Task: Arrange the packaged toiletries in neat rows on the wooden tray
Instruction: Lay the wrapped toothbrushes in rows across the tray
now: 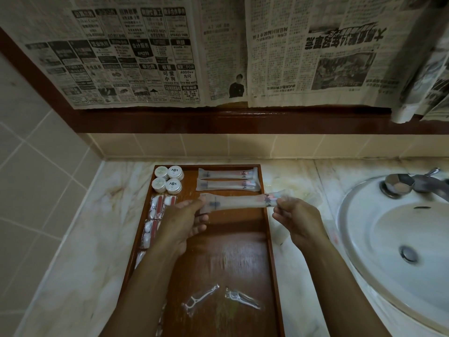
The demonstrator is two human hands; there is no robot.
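Both hands hold 1 long packet (239,201) over the wooden tray (243,251): the left hand (181,223) pinches its left end, the right hand (297,221) its right end. 2 matching packets (227,179) lie just behind in a row.

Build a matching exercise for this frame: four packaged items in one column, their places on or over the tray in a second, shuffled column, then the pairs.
Items
1. round white containers
2. two long packets lying flat
3. long packet held at its ends by the left hand and right hand
4. floss picks in clear wrap

Places
A. near end of the wooden tray
B. far left corner
C. above the tray, just nearer than the flat pair
D. far right corner

Pairs: 1-B, 2-D, 3-C, 4-A
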